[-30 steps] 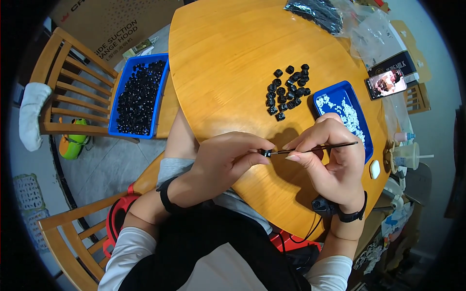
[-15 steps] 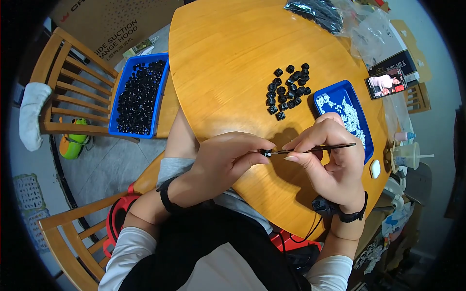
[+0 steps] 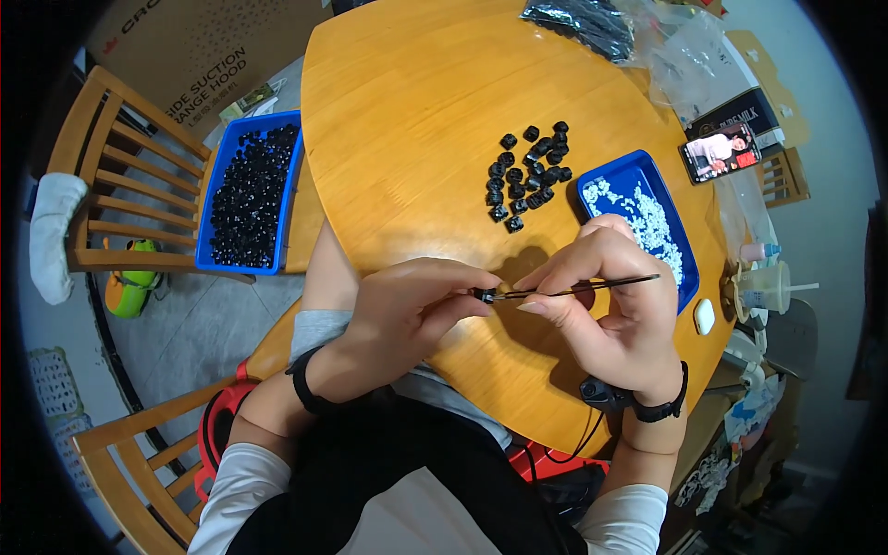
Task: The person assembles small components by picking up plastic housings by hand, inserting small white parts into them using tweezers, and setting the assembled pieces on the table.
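The left forearm (image 3: 273, 412) and right forearm (image 3: 650, 449) reach in from the near side. The left hand (image 3: 393, 310) points right, thumb (image 3: 453, 312) and forefinger (image 3: 462, 275) pinching; the right hand (image 3: 620, 319), just beside it, angles left, fingers (image 3: 578, 259) curled in a pinch.

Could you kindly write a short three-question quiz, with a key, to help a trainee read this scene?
1. Which hand holds the slim dark tool?
2. True or false: the small white pieces lie in the blue tray on the chair.
3. Fill in the colour: the left hand pinches a small, mainly ____ part.

Key:
1. The right hand.
2. False; they lie in the other blue tray, on the table.
3. Black.
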A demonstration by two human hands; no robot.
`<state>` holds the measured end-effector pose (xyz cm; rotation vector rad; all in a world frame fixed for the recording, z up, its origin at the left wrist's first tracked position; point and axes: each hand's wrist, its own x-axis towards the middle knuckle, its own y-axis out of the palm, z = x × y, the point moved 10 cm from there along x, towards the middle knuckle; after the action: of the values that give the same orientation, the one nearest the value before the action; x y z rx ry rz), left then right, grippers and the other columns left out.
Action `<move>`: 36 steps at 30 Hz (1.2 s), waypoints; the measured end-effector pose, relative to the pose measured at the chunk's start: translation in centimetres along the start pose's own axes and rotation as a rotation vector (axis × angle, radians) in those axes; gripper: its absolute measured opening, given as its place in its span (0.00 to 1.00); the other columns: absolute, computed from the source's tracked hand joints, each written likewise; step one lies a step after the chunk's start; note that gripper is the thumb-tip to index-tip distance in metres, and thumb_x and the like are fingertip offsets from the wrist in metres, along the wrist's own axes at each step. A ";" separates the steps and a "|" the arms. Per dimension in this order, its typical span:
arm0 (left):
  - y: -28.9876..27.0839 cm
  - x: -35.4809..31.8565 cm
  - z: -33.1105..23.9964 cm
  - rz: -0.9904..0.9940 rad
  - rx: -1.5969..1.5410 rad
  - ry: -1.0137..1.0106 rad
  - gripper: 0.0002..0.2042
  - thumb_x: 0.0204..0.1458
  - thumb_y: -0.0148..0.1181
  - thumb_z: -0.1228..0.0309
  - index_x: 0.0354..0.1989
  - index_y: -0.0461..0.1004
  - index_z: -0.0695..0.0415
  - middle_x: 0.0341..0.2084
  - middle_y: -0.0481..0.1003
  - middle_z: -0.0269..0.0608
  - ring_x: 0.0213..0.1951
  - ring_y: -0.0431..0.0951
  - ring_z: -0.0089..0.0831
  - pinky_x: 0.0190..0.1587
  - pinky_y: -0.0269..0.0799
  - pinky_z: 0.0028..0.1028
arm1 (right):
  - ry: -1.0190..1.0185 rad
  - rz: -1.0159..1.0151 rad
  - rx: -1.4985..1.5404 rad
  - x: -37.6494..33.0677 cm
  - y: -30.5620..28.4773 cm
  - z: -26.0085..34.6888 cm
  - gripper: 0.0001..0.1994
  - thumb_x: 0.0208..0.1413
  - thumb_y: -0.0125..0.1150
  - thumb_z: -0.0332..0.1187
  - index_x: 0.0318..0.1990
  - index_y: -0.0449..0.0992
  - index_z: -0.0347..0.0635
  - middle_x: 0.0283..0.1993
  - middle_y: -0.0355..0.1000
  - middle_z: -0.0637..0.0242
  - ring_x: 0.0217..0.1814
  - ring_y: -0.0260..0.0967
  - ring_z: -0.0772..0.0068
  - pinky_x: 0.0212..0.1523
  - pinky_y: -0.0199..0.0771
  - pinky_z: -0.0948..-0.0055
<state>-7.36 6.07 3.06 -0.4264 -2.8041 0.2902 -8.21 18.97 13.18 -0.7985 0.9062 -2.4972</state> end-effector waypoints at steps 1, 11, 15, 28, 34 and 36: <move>0.1 0.0 0.0 0.005 -0.004 0.004 0.11 0.49 0.66 0.86 0.42 0.82 0.64 0.36 0.82 0.44 0.37 0.82 0.27 0.39 0.77 0.23 | -0.006 0.000 0.009 0.0 0.1 0.0 0.08 0.47 0.72 0.27 0.28 0.76 0.44 0.26 0.75 0.70 0.26 0.65 0.71 0.38 0.60 0.71; 0.1 0.2 -0.6 0.013 -0.040 0.011 0.12 0.50 0.63 0.87 0.43 0.80 0.64 0.39 0.82 0.45 0.40 0.83 0.32 0.42 0.79 0.26 | 0.020 0.025 0.028 -0.2 -0.1 -0.4 0.08 0.46 0.72 0.24 0.28 0.76 0.43 0.30 0.80 0.69 0.27 0.61 0.76 0.38 0.60 0.75; 0.1 0.3 -0.8 0.024 -0.067 -0.010 0.12 0.51 0.61 0.90 0.43 0.80 0.66 0.40 0.81 0.46 0.42 0.83 0.31 0.45 0.80 0.25 | 0.021 0.018 0.038 -0.1 -0.2 -0.5 0.07 0.46 0.72 0.24 0.27 0.76 0.43 0.30 0.80 0.69 0.27 0.61 0.76 0.37 0.60 0.76; 0.1 0.2 0.2 -0.033 -0.156 -0.034 0.11 0.52 0.66 0.81 0.45 0.80 0.61 0.37 0.82 0.43 0.38 0.83 0.29 0.40 0.78 0.24 | 0.053 -0.015 0.068 -0.4 -1.0 -0.9 0.10 0.47 0.74 0.24 0.29 0.74 0.41 0.30 0.80 0.64 0.33 0.65 0.75 0.38 0.63 0.74; -0.1 0.1 0.4 -0.020 -0.092 0.013 0.11 0.52 0.67 0.79 0.45 0.80 0.61 0.37 0.82 0.42 0.37 0.82 0.29 0.40 0.78 0.24 | 0.068 -0.086 0.123 -0.4 -0.9 -1.3 0.06 0.45 0.73 0.26 0.27 0.79 0.42 0.27 0.76 0.70 0.27 0.66 0.71 0.38 0.61 0.71; -0.1 0.1 0.4 -0.018 -0.048 0.020 0.12 0.51 0.68 0.78 0.45 0.81 0.60 0.36 0.82 0.42 0.37 0.82 0.29 0.39 0.78 0.24 | 0.071 -0.073 0.120 -0.5 -0.6 -1.4 0.06 0.45 0.73 0.26 0.27 0.79 0.42 0.27 0.76 0.70 0.27 0.66 0.71 0.38 0.61 0.71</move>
<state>-7.55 5.97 2.74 -0.4119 -2.7986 0.2140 -8.74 20.33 12.52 -0.7198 0.7545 -2.6298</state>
